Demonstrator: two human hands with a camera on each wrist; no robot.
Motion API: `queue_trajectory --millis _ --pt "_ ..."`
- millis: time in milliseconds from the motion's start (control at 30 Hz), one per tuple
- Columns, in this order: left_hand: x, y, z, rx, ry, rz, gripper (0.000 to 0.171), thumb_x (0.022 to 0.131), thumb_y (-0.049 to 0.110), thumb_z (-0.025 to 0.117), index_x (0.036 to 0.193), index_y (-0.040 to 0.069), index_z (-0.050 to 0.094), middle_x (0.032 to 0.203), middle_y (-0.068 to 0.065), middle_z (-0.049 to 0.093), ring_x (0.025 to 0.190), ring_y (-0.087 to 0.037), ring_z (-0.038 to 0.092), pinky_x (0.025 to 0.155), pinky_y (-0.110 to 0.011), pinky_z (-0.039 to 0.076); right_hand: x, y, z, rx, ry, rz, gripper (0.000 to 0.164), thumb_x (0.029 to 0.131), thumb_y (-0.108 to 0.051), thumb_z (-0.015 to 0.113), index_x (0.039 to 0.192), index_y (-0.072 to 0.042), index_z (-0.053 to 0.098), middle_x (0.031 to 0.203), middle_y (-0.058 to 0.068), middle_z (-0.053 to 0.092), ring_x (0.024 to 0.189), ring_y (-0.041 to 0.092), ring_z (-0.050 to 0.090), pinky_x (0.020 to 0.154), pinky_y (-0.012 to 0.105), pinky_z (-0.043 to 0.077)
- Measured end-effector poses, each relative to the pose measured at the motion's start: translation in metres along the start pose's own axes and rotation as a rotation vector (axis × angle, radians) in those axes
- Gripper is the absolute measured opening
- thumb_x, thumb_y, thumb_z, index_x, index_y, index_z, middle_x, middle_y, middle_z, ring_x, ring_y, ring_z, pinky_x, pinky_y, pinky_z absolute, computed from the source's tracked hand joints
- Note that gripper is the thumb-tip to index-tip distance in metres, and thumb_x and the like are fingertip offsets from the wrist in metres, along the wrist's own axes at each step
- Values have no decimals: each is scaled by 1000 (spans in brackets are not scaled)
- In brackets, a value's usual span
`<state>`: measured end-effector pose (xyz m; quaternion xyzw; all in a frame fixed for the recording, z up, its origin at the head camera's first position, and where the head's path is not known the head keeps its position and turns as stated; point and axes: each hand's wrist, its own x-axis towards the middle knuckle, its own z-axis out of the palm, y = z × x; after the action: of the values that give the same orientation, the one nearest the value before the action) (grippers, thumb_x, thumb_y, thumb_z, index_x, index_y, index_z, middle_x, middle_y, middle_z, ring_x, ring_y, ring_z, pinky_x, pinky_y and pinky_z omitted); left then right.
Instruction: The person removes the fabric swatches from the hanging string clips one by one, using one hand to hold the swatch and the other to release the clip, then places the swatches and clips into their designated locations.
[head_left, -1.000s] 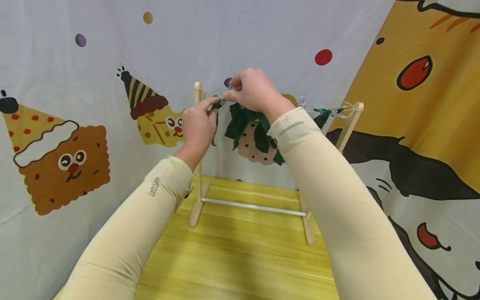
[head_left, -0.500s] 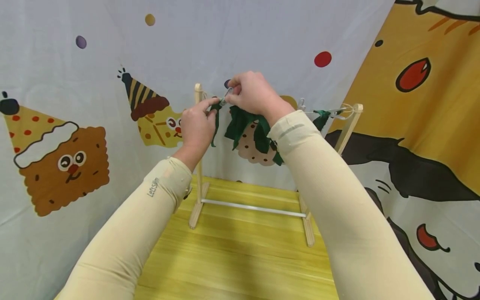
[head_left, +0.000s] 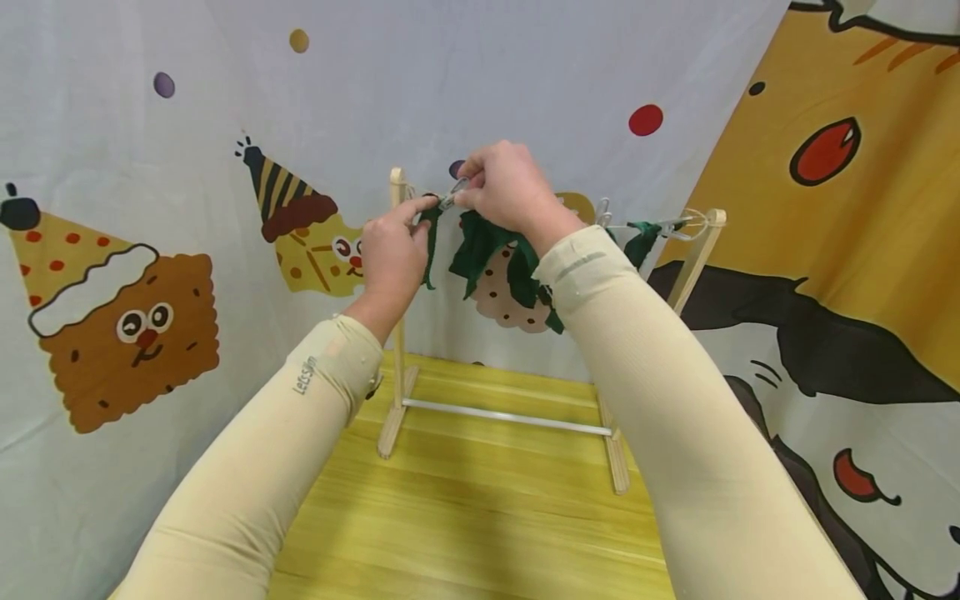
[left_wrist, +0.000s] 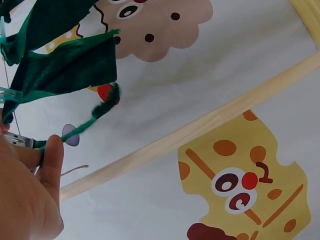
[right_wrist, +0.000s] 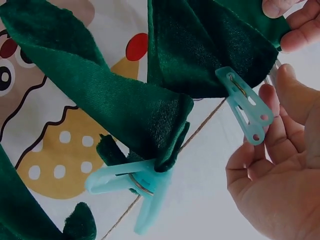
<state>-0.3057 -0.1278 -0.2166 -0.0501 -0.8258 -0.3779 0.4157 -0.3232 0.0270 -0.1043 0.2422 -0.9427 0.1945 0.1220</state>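
In the head view my left hand (head_left: 396,250) pinches the end of a green velvety cloth strip (head_left: 431,237) at the line's left end. My right hand (head_left: 506,183) grips a clothespin (head_left: 447,200) right at that cloth end. The left wrist view shows the clothespin (left_wrist: 19,141) jutting past my left fingers onto the narrow cloth. From the right wrist, my right thumb and fingers close round the pin, mostly hidden, while my left fingertips (right_wrist: 295,35) hold the cloth beside it. A teal clothespin (right_wrist: 245,102) clamps the cloth close by.
Another teal clothespin (right_wrist: 150,185) fixes cloth to a thin string (right_wrist: 202,122). The string runs between wooden posts (head_left: 692,267) of a stand, with a white bar (head_left: 510,414) low down. The stand is on a yellow wood-grain surface (head_left: 465,517) before a cartoon-printed sheet (head_left: 525,75).
Both hands stay almost in place at the line. The clothespin between them has tilted slightly, and the hanging cloth has shifted a little.
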Motion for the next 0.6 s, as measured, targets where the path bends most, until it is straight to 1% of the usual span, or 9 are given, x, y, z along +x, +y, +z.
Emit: queue_trajectory --millis 200,367,467,600 --pt "0 -1 -1 3 -12 -10 31 108 13 64 137 17 75 121 -13 81 79 -29 70 64 -30 45 -1 -2 2 -36 52 23 36 105 -29 71 138 -15 74 129 5 76 115 18 71 100 32 60" --pt "-1 -1 -2 2 -10 -2 31 108 12 63 137 18 75 122 -13 80 73 -29 65 61 -30 42 -1 -2 3 -62 94 10 32 104 -29 72 132 -14 78 126 5 78 111 19 73 97 33 61" --pt "-1 -1 -2 -4 -8 -4 32 108 11 64 137 18 75 122 -14 80 69 -29 61 60 -30 40 -1 -3 3 -67 111 5 30 104 -28 72 129 -14 79 126 5 79 110 19 74 95 34 62" --pt "-1 1 -2 -4 -16 -17 33 108 10 64 137 18 75 124 -13 80 71 -28 61 60 -30 40 -2 -4 3 -72 120 13 28 104 -28 72 127 -15 80 126 4 79 110 19 74 95 33 62"
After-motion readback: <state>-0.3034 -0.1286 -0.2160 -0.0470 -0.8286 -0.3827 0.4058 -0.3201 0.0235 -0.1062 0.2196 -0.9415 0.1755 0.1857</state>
